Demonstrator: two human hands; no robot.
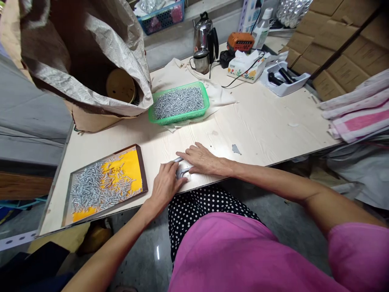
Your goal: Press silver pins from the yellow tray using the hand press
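Note:
A small grey metal piece with narrow arms (181, 172) lies on the tabletop at the front edge; its exact kind is hard to tell under the fingers. My left hand (165, 182) grips its left side, thumb near the table edge. From the right, my right hand (202, 159) holds the same piece, index finger and thumb along its arms. Left of my hands, a shallow dark-rimmed tray (142, 168) has a yellow base with many small silver screw-like pins (91, 186) spread over it. Beyond my hands, a green plastic basket (179, 119) is full of similar pins.
A large open woven sack (121, 40) stands at the back left, a round tan object (120, 86) inside. Along the back are a steel kettle (203, 34), metal mug (201, 61), orange battery pack (240, 41), tissue box (244, 69) and white tray (284, 88). Cardboard boxes (343, 44) stand right.

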